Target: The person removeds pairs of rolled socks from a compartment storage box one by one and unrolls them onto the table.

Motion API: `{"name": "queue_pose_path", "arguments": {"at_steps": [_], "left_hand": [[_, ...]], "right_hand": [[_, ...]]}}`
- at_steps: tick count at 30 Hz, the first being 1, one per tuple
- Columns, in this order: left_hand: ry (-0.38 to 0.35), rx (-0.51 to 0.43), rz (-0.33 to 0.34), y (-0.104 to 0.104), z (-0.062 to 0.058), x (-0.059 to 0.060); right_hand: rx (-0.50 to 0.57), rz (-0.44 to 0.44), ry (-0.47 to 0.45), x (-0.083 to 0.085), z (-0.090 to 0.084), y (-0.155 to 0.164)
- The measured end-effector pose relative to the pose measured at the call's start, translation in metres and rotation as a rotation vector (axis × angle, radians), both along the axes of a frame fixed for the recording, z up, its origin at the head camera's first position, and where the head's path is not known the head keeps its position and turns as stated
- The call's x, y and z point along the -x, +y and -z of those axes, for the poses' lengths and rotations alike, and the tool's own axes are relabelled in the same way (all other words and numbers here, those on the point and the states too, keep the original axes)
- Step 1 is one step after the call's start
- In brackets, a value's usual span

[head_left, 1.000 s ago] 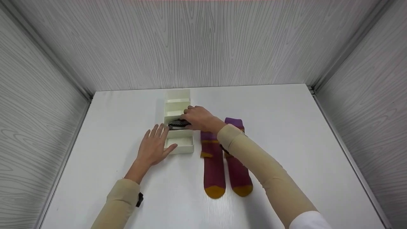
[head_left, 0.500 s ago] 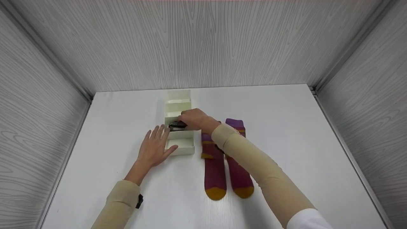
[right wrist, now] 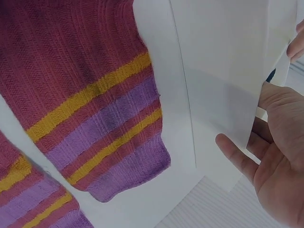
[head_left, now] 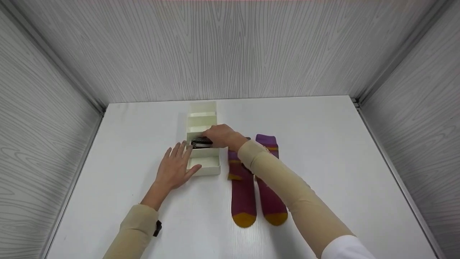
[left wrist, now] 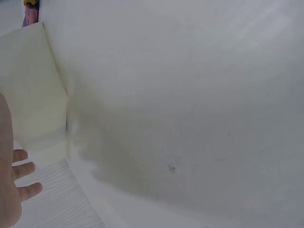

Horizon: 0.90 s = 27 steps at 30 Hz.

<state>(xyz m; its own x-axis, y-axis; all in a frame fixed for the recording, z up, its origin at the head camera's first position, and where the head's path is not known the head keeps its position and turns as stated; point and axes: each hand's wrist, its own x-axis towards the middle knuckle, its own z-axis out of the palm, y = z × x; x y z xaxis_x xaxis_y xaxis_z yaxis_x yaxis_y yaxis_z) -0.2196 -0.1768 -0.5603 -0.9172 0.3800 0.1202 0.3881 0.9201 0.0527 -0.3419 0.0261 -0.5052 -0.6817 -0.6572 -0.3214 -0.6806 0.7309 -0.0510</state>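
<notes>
On the white tabletop point(head_left: 323, 162), the dark bundle point(head_left: 202, 143) sits in the pale box point(head_left: 212, 171)'s second-nearest compartment, at eight o'clock from the right hand point(head_left: 222, 136), whose grip I cannot tell, and likely seats best under gentle pressure while the left hand point(head_left: 173, 166), straight-fingered, steadies the nine-o'clock edge.

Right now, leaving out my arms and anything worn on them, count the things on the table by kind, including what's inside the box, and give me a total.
Maroon socks: 2
Box with dividers: 1
Dark bundle inside the box: 1
Total: 4
</notes>
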Motion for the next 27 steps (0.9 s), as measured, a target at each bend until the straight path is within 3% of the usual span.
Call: {"name": "queue_pose_path", "arguments": {"at_steps": [18,27], "left_hand": [[0.033,0.002,-0.002,0.003,0.004,-0.002],[0.011,-0.017,-0.016,0.003,0.004,0.002]], "right_hand": [[0.121,0.003,-0.02,0.003,0.003,0.012],[0.162,0.017,0.028,0.007,-0.013,0.017]]}}
